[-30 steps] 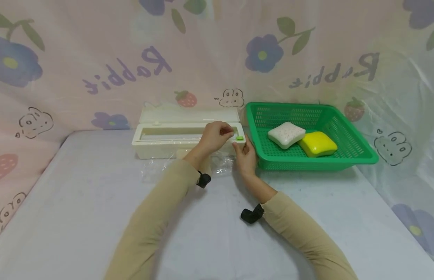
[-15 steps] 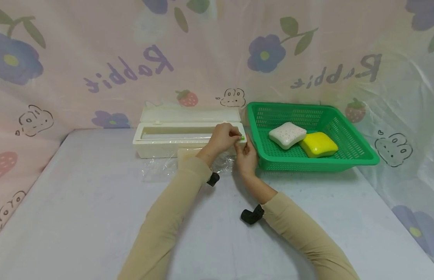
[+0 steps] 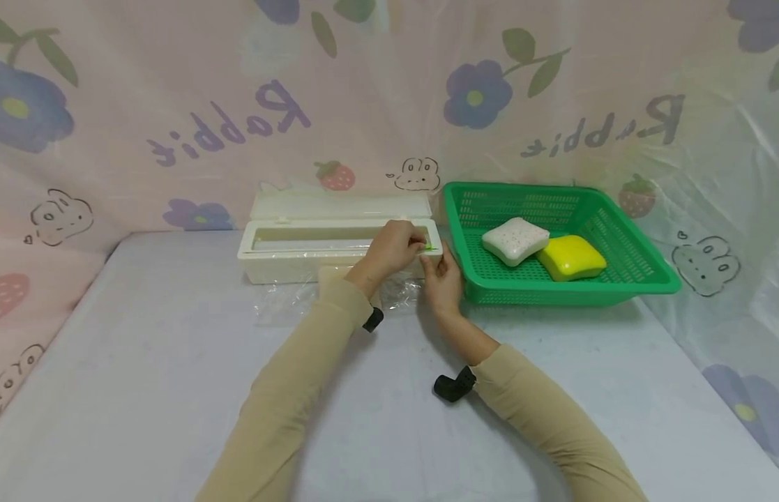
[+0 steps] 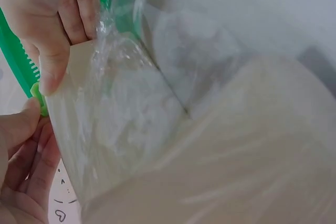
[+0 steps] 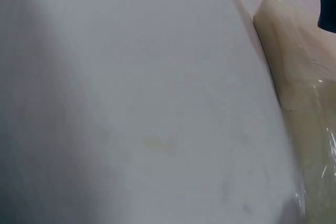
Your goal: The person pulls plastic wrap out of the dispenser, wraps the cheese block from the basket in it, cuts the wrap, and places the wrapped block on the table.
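Note:
A long white cling film dispenser [image 3: 282, 269] stands in the head view with its lid [image 3: 339, 206] raised at the back. Clear film [image 3: 282, 300] hangs over its front onto the table, partly over a beige piece [image 3: 329, 273]. My left hand [image 3: 391, 247] is at the right end of the front rim, thumb and fingers pinching the small green slide cutter [image 4: 40, 100], as the left wrist view shows. With its thumb on the front, my right hand [image 3: 442, 282] grips the dispenser's right end. The right wrist view catches the dispenser [image 5: 275, 40] at its edge, but not the right hand's grip.
Close on the right stands a green basket [image 3: 565, 287] holding a white speckled cushion-shaped block [image 3: 515, 242] and a yellow one [image 3: 571, 259]. A patterned curtain [image 3: 364, 90] hangs behind the white-covered table [image 3: 144, 362].
My left hand moved right along the rim to the green slide cutter, then slightly back left with it. The right hand has stayed at the dispenser's end.

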`<state>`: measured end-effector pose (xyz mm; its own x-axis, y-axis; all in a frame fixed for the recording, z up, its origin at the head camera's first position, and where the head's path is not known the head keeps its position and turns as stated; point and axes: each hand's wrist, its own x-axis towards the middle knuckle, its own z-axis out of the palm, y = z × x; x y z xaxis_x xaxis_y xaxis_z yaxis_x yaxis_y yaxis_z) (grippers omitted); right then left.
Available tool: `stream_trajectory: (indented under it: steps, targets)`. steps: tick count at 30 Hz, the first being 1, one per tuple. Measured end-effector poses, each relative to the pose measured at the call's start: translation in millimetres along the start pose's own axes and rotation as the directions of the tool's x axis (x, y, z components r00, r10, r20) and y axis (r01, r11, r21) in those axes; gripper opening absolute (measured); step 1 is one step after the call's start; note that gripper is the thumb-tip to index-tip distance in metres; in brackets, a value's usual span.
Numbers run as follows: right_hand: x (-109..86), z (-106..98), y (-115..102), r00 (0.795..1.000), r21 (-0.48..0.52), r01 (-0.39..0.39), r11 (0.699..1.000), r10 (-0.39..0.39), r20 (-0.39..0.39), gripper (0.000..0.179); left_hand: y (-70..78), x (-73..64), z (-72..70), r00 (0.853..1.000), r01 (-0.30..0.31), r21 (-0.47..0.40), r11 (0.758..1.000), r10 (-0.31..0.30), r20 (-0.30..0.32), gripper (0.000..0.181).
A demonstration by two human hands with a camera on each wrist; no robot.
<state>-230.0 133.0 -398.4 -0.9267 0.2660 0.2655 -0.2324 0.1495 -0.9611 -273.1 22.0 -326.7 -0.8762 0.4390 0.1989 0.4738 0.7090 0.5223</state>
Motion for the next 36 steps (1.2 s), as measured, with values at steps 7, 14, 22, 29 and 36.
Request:
stream_trajectory:
  steps: [7,14,22,29,36]
  targets:
    - [-0.7,3.6,1.9,0.997,-0.162,0.049,0.986,-0.059,-0.055,0.058,-3.5,-2.9,-6.6,0.999,-0.044,0.016,0.999,0.044,0.008,0.018]
    - [-1.3,5.2,0.1,0.997,-0.154,0.041,0.987,-0.051,-0.059,0.058,-9.5,-5.7,-9.7,0.999,-0.037,0.016,0.999,0.037,0.015,0.019]
    - [-3.3,5.0,-1.8,0.996,-0.300,0.042,0.953,-0.064,-0.065,0.056,-10.6,-8.9,-12.1,1.000,-0.010,0.050,0.999,0.009,0.029,0.020]
    - [-3.3,3.8,-0.4,0.996,-0.268,0.074,0.960,-0.083,-0.020,0.056,-13.8,-12.4,-14.7,0.999,-0.024,0.063,0.998,0.022,0.033,0.019]
    - [-1.7,4.4,-0.5,0.996,-0.325,0.079,0.942,-0.090,-0.019,0.057,-16.0,-12.3,-18.9,0.998,-0.051,0.061,0.997,0.048,0.043,0.018]
